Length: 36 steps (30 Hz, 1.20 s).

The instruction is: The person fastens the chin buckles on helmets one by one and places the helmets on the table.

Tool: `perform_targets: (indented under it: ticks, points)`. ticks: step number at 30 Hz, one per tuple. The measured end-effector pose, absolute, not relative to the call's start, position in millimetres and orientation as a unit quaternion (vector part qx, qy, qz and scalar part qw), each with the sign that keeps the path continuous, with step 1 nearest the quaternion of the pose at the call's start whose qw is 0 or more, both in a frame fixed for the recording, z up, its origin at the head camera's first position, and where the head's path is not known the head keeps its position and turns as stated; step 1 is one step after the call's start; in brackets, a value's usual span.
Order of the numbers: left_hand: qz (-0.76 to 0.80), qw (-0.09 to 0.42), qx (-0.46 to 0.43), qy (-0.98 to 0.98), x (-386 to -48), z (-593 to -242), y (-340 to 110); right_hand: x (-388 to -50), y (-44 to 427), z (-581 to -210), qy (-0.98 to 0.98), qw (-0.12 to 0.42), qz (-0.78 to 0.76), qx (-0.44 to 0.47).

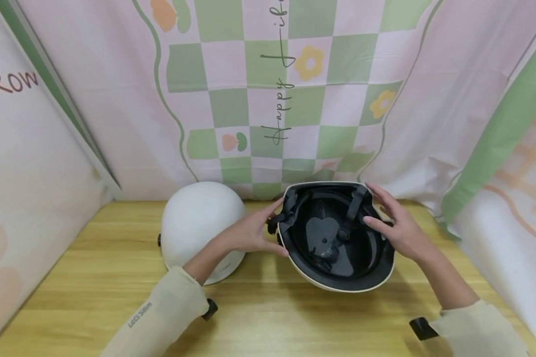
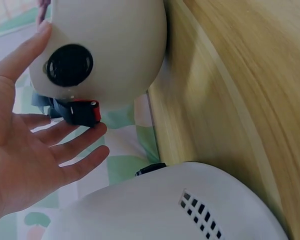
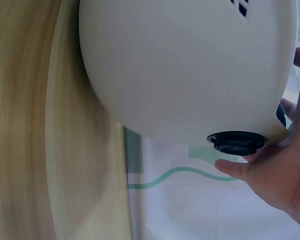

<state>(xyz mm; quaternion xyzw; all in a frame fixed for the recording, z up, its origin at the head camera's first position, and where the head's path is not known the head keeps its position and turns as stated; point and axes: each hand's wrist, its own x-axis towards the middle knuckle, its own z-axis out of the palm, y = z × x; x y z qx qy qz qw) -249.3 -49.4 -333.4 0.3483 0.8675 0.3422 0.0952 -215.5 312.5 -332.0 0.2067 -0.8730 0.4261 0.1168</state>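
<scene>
A white helmet point(image 1: 323, 233) is tilted so that its black lining and straps face the head camera. My right hand point(image 1: 404, 230) grips its right rim, thumb on the inner side and fingers outside; the right wrist view shows that hand point(image 3: 282, 175) beside a black round fitting point(image 3: 237, 142) on the shell point(image 3: 180, 75). At the left edge is my left hand point(image 1: 252, 230), fingers spread. In the left wrist view the thumb of this hand point(image 2: 32, 155) touches the shell point(image 2: 115, 45), and its extended fingers lie by a black-and-red buckle point(image 2: 85, 112).
A second white helmet point(image 1: 201, 223), dome up, stands on the wooden table point(image 1: 259, 322) to the left, close to my left forearm; its vent holes point(image 2: 200, 212) show in the left wrist view. Behind the table hangs a patterned cloth point(image 1: 268, 64), with more cloth at both sides.
</scene>
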Motion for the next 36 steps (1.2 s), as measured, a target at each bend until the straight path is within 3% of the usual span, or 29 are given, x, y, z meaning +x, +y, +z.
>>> perform_targets:
  ticks: [12,17,23,27,36]
  points:
    - [0.354,0.074,0.365,0.858,-250,-337,-53,-214,300,-339,-0.866,0.274,0.299,0.293]
    - [0.36,0.057,0.38,0.85,-252,-339,-56,-212,292,-336,-0.864,0.298,0.234,0.332]
    - [0.365,0.045,0.412,0.833,-251,-338,-57,-205,283,-329,-0.888,0.266,0.174,0.331]
    - [0.388,0.067,0.4,0.828,-250,-337,-58,-200,279,-323,-0.908,0.226,0.162,0.314]
    - [0.4,0.056,0.382,0.832,-251,-339,-59,-199,270,-317,-0.926,0.127,0.202,0.293]
